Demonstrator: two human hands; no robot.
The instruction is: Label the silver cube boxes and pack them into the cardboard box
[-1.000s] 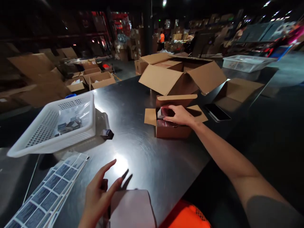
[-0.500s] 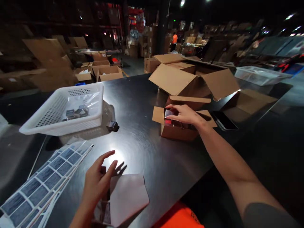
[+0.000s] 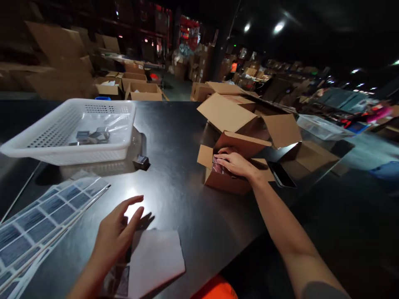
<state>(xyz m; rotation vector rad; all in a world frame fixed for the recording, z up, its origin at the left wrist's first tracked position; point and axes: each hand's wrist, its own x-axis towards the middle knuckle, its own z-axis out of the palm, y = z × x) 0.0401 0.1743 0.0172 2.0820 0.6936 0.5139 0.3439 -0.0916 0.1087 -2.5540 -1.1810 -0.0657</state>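
Note:
My right hand point(image 3: 238, 165) reaches into a small open cardboard box point(image 3: 229, 182) on the dark metal table point(image 3: 174, 137), its fingers pressing on a reddish packet point(image 3: 218, 167) inside. My left hand point(image 3: 115, 236) hovers with fingers spread, holding nothing, just above the near table edge, next to a pale sheet point(image 3: 154, 259). Label sheets point(image 3: 43, 216) with blue squares lie fanned to its left. A small dark block point(image 3: 141, 161) sits alone mid-table.
A white perforated basket point(image 3: 75, 128) with small packets stands at the left. A larger open carton point(image 3: 246, 116) stands behind the small box, a black phone point(image 3: 280, 174) to its right. Cartons and shelving fill the dark background.
The view has swung right and down. My right hand has sunk deeper into the small box. My left hand stays spread beside the pale sheet.

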